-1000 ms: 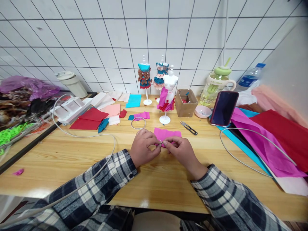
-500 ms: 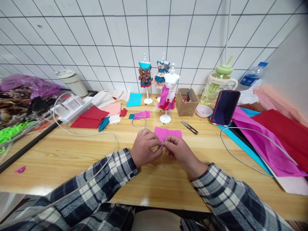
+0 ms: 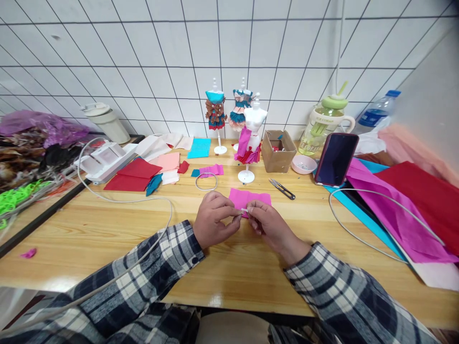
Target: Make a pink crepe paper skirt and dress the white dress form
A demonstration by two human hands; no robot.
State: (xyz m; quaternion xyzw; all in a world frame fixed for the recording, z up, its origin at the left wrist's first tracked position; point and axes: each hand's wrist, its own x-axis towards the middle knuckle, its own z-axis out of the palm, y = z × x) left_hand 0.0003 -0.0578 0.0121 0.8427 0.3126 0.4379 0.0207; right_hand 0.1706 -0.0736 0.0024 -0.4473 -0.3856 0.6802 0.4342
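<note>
A thin white strip (image 3: pixel 244 210), too small to identify, is pinched between my two hands. My left hand (image 3: pixel 218 219) closes thumb and forefinger on its left end. The thumb and forefinger of my right hand (image 3: pixel 267 223) grip the other end, the remaining fingers curled under. Directly behind and below the fingertips lies a magenta sheet (image 3: pixel 251 196), its near edge partly covered by the hands. Beyond it stands a white mini dress form (image 3: pixel 255 119), draped with magenta and red pieces. To the right rest black thread snips (image 3: pixel 283 189).
Two dressed mini forms stand by the wall, one in blue and brown (image 3: pixel 215 110). A cardboard box (image 3: pixel 277 152), small bowl (image 3: pixel 303 164), phone (image 3: pixel 336 159) and drink jug (image 3: pixel 324 126) are on the right. A white cable (image 3: pixel 171 210) crosses the left side near red sheets (image 3: pixel 132 177).
The fingertips have drawn slightly apart, and the white strip between them shows more plainly. My right hand has turned a little; the things on the table stay put.
</note>
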